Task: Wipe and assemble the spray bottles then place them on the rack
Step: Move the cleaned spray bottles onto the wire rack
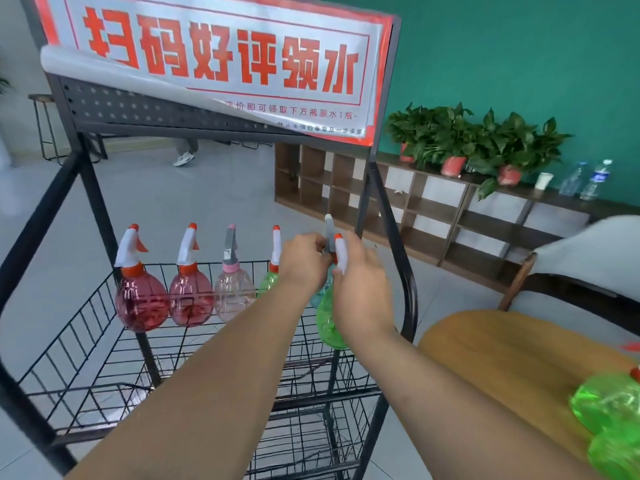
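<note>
While my right hand (360, 289) clamps round the neck of the green bottle (329, 327), its round body hangs just under my palm and its white sprayer (341, 256) pokes up between my two hands. Left hand (304, 261) pinches a grey sprayer (328, 230) touching it, over the right end of the rack (412, 299); the teal bottle (317, 299) below is mostly hidden. Left of my arms, two red bottles (142, 299) and a pink bottle (233, 296) hang at the rim of the basket (83, 317). Off right, more green bottles (606, 407) lie on the bench (502, 358).
</note>
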